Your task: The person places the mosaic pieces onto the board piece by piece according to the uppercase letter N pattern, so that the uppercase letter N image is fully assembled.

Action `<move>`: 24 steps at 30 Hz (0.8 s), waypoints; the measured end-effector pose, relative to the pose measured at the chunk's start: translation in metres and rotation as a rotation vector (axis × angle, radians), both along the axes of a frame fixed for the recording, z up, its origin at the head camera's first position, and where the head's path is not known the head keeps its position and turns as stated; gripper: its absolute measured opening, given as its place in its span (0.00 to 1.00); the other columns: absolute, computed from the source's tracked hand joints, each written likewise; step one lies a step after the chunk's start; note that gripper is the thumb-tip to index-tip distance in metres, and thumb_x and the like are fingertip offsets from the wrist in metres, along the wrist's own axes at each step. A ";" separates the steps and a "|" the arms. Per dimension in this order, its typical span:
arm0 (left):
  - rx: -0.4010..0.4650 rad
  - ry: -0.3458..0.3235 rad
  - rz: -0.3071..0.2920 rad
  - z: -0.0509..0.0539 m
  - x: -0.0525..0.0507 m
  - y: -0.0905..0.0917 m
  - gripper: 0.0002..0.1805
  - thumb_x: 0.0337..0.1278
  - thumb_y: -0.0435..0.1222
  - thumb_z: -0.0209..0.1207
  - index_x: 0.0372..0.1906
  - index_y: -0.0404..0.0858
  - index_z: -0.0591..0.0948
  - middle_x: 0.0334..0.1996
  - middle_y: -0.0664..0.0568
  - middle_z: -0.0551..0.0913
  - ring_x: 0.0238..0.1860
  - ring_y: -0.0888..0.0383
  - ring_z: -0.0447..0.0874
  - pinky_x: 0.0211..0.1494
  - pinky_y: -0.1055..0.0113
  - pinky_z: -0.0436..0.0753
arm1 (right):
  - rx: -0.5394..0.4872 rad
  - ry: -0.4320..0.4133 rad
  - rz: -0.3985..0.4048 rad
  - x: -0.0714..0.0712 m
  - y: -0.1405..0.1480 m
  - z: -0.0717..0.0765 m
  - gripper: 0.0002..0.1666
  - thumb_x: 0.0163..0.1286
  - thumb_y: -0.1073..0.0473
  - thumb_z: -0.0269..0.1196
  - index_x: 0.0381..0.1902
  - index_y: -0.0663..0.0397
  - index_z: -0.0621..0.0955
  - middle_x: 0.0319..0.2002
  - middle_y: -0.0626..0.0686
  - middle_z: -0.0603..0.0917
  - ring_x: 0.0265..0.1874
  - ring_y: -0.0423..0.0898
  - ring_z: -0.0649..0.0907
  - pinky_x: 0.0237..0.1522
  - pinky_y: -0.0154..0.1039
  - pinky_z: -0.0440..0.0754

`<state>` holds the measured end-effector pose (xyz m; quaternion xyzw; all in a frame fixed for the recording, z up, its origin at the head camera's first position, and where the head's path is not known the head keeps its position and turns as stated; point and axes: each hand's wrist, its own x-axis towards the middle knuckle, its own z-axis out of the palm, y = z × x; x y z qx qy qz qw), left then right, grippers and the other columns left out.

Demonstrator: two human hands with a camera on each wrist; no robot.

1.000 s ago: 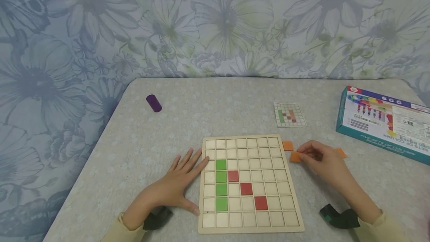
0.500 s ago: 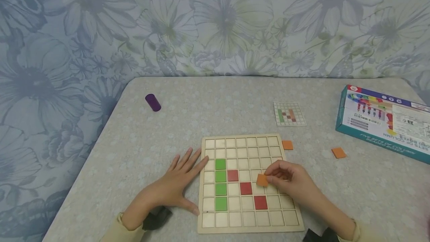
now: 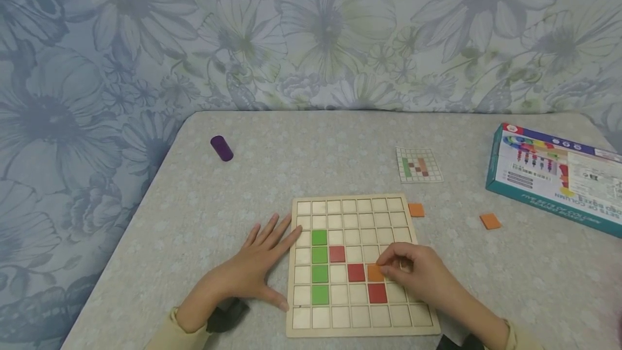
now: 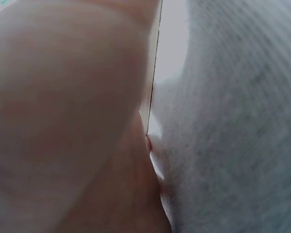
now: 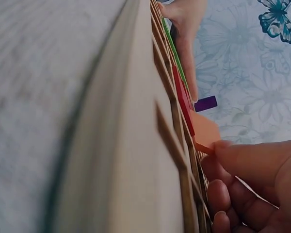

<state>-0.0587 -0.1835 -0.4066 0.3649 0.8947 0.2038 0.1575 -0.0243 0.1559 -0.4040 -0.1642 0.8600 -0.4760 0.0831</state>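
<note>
My right hand [image 3: 423, 271] pinches an orange square tile [image 3: 374, 273] between thumb and fingertips, over a cell of the wooden grid board [image 3: 363, 332]. That cell lies just right of the middle red tile [image 3: 356, 273] and above the lowest red one. In the right wrist view the orange tile [image 5: 207, 130] still tilts up from the board at the pinched side. Spread flat, my left hand [image 3: 252, 266] rests at the board's left side, its index fingertip and thumb touching the edge. Several green tiles [image 3: 319, 255] form a column on the board. The left wrist view is mostly skin and tablecloth.
Two loose orange tiles lie right of the board, one orange tile [image 3: 416, 210] against its edge and another orange tile [image 3: 490, 221] farther off. Behind are a printed grid card [image 3: 420, 165], a purple cylinder [image 3: 222, 148] and a teal-edged box [image 3: 559, 177].
My right hand has carried an orange tile leftward from beside the board and lowered it onto the cell next to the middle red tile. The left hand has stayed put.
</note>
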 end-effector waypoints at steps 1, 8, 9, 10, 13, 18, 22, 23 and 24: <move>-0.001 -0.002 0.001 0.000 0.000 0.000 0.70 0.26 0.68 0.65 0.75 0.42 0.43 0.73 0.44 0.33 0.70 0.43 0.26 0.63 0.39 0.33 | 0.002 0.009 0.004 0.000 0.000 0.000 0.06 0.58 0.62 0.68 0.29 0.45 0.82 0.25 0.39 0.78 0.24 0.38 0.75 0.25 0.33 0.75; -0.001 -0.009 0.005 0.001 0.000 -0.001 0.70 0.26 0.69 0.64 0.75 0.44 0.43 0.73 0.45 0.33 0.70 0.43 0.26 0.63 0.39 0.33 | 0.011 0.083 0.032 0.001 -0.001 -0.003 0.09 0.57 0.65 0.69 0.32 0.45 0.83 0.27 0.37 0.77 0.25 0.37 0.75 0.26 0.33 0.75; -0.001 -0.005 0.006 0.001 0.000 -0.001 0.70 0.26 0.69 0.64 0.75 0.44 0.43 0.73 0.45 0.33 0.70 0.43 0.26 0.63 0.39 0.34 | 0.010 0.084 0.038 0.001 -0.001 -0.003 0.09 0.57 0.65 0.69 0.33 0.45 0.83 0.27 0.37 0.77 0.26 0.37 0.75 0.26 0.32 0.75; -0.001 -0.002 0.006 0.000 0.000 -0.001 0.70 0.26 0.69 0.64 0.75 0.44 0.43 0.73 0.45 0.33 0.70 0.43 0.26 0.63 0.39 0.34 | 0.008 0.086 0.042 0.001 -0.001 -0.003 0.09 0.57 0.64 0.68 0.34 0.45 0.83 0.27 0.37 0.77 0.26 0.37 0.75 0.27 0.32 0.75; 0.006 0.003 0.002 -0.002 0.001 -0.001 0.69 0.26 0.69 0.63 0.75 0.44 0.44 0.73 0.45 0.34 0.70 0.42 0.27 0.63 0.39 0.35 | -0.007 0.080 0.034 -0.001 0.003 -0.001 0.09 0.58 0.64 0.68 0.37 0.47 0.83 0.29 0.38 0.78 0.27 0.38 0.76 0.28 0.33 0.75; 0.021 0.000 0.002 -0.002 0.000 0.000 0.69 0.26 0.69 0.63 0.75 0.44 0.44 0.73 0.45 0.34 0.70 0.42 0.27 0.63 0.39 0.34 | -0.009 0.111 -0.110 -0.021 0.026 0.014 0.08 0.63 0.64 0.64 0.41 0.54 0.83 0.37 0.46 0.83 0.31 0.39 0.78 0.32 0.33 0.76; 0.018 0.006 0.006 -0.002 -0.001 -0.001 0.69 0.26 0.70 0.63 0.75 0.44 0.44 0.73 0.45 0.34 0.70 0.42 0.27 0.63 0.39 0.34 | 0.039 0.115 -0.231 -0.047 0.050 0.019 0.12 0.67 0.60 0.61 0.46 0.58 0.82 0.41 0.52 0.83 0.37 0.42 0.79 0.35 0.33 0.76; 0.020 0.009 0.005 -0.001 -0.001 -0.001 0.69 0.26 0.70 0.63 0.75 0.44 0.44 0.73 0.44 0.34 0.70 0.42 0.27 0.63 0.38 0.34 | 0.054 0.111 -0.245 -0.053 0.055 0.018 0.13 0.68 0.59 0.60 0.48 0.59 0.82 0.42 0.53 0.83 0.37 0.44 0.79 0.36 0.34 0.76; 0.019 0.011 0.003 -0.001 -0.001 -0.001 0.69 0.26 0.70 0.63 0.75 0.44 0.44 0.73 0.44 0.34 0.70 0.41 0.27 0.62 0.38 0.34 | 0.072 0.106 -0.255 -0.057 0.059 0.017 0.14 0.68 0.58 0.60 0.49 0.59 0.81 0.42 0.54 0.83 0.37 0.45 0.79 0.36 0.35 0.76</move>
